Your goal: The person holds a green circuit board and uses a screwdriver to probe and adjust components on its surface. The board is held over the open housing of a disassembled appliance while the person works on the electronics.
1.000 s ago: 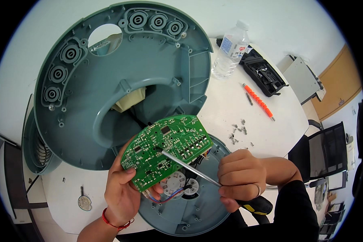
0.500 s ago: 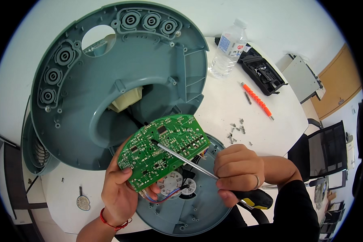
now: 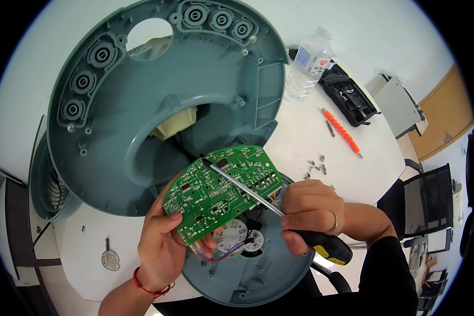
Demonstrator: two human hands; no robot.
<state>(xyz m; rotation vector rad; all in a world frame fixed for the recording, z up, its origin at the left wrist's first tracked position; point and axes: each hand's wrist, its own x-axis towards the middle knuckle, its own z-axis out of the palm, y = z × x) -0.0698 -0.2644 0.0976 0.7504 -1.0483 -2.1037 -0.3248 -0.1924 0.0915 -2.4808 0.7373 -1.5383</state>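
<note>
My left hand (image 3: 166, 231) grips a green circuit board (image 3: 221, 195) by its lower left edge, thumb on the face and fingers beneath. The board is tilted, with small chips and solder points facing up. In my right hand (image 3: 312, 216) is a screwdriver (image 3: 247, 190) with a black and yellow handle; its dark tip lies over the board's upper edge, and whether it touches cannot be seen. Under the board, red and blue wires run to a round grey-blue base (image 3: 247, 284) with white gears (image 3: 230, 235). Behind stands a large grey-blue round housing (image 3: 205, 79) with several coiled mounts.
On the white table (image 3: 295, 137) lie several loose screws (image 3: 317, 166), an orange flexible shaft (image 3: 342, 132) and a black tool case (image 3: 348, 97). A clear bottle (image 3: 308, 66) stands beside the housing. At left is a small flat disc with a stem (image 3: 110, 259). An office chair (image 3: 424, 184) stands at right.
The screwdriver tip has slid from the middle of the board toward its upper edge. The whole view has shifted slightly; both hands keep their holds.
</note>
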